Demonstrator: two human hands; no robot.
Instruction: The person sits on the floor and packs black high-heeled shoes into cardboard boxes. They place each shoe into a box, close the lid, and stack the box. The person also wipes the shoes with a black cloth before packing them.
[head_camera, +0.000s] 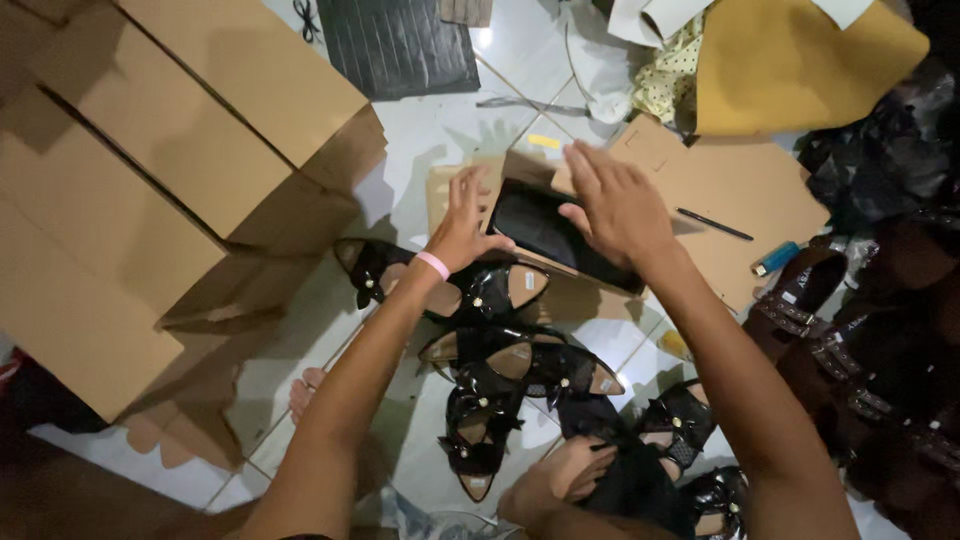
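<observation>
Around me I see stacked cardboard boxes (170, 150), a black pen (714, 224) on flat cardboard (745, 190), a blue lighter (776, 258), brown strappy sandals (860, 350) and a mustard sheet (790, 65).

A glossy white tiled floor (440, 130) with thin grey grout lines is reflecting soft overhead light. Large plain brown cardboard cartons (150, 170) are lying stacked along the left side. A dark ribbed rubber mat (398, 42) is lying at the top edge. A mustard-yellow sheet of material (800, 65) is spreading across the upper right, and crumpled black plastic (870, 165) is sitting just below it.
</observation>
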